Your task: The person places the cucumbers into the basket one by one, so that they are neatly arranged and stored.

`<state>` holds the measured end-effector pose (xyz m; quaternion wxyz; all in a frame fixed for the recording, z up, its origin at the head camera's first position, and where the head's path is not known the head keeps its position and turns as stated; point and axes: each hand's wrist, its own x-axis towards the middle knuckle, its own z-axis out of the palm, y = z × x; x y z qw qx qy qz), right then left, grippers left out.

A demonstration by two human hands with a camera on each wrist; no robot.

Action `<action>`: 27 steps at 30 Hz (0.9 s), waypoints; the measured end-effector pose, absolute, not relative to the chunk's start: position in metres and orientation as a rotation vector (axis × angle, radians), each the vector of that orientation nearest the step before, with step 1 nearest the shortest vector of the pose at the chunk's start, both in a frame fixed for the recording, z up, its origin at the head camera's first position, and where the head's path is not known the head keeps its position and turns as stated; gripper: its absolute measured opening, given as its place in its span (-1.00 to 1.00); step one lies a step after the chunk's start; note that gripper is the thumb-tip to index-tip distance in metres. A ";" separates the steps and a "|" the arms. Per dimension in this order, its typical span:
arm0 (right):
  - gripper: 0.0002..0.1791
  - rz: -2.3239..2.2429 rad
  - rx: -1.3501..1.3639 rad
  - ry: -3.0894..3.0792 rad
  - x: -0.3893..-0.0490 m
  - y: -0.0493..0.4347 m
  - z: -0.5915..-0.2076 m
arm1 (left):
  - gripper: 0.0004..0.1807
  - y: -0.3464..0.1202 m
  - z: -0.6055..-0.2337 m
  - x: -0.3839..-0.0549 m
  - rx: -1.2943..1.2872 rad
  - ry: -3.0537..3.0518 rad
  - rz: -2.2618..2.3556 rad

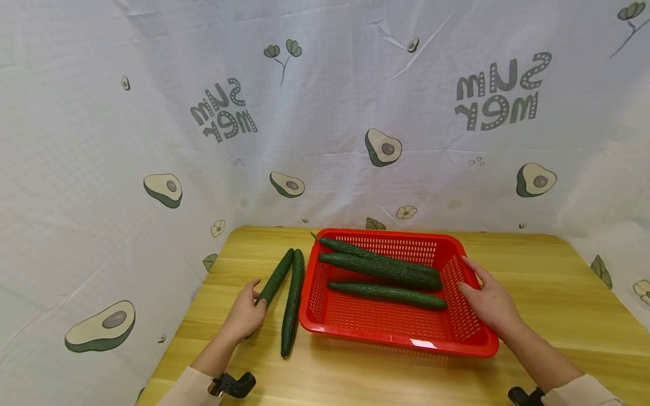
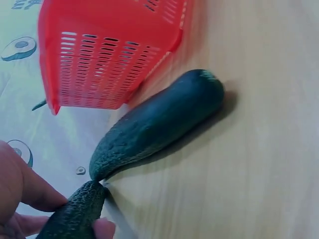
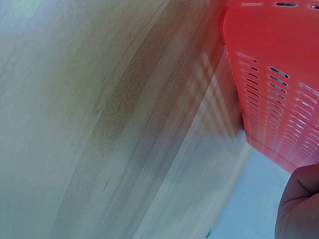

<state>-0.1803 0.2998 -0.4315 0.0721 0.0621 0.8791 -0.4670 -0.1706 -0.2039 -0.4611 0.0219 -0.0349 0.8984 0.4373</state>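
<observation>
Left hand (image 1: 246,310) in there, pinching the outer cucumber (image 1: 276,277) at the left of the wooden table (image 1: 538,282) — its far tip right beside the tip of the second cucumber (image 1: 292,304), which lies next to the red basket (image 1: 376,335) — and right hand (image 1: 491,301) gripping the basket's right rim, three more cucumbers (image 1: 388,295) lying inside

The left hand (image 1: 246,310) and right hand (image 1: 491,301) are viewed forward and downward, from behind and farther off, by the head camera; close beside each hand, the basket (image 1: 396,339) between them is shared by both wrist views.
</observation>
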 end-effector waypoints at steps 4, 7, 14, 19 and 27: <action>-0.22 -1.402 0.191 2.642 -0.180 0.300 -0.432 | -0.33 -0.206 -0.458 -0.171 -0.156 2.761 1.439; -0.22 -1.396 0.192 2.646 -0.180 0.299 -0.431 | -0.32 -0.205 -0.455 -0.170 -0.183 2.699 1.567; -0.22 -1.398 0.194 2.649 -0.179 0.299 -0.431 | -0.35 -0.201 -0.442 -0.167 -0.214 2.659 1.718; -0.23 -1.399 0.189 2.651 -0.179 0.299 -0.432 | -0.35 -0.199 -0.440 -0.167 -0.199 2.708 1.723; -0.23 -1.408 0.187 2.644 -0.179 0.300 -0.433 | -0.41 -0.195 -0.434 -0.170 -0.123 2.790 1.751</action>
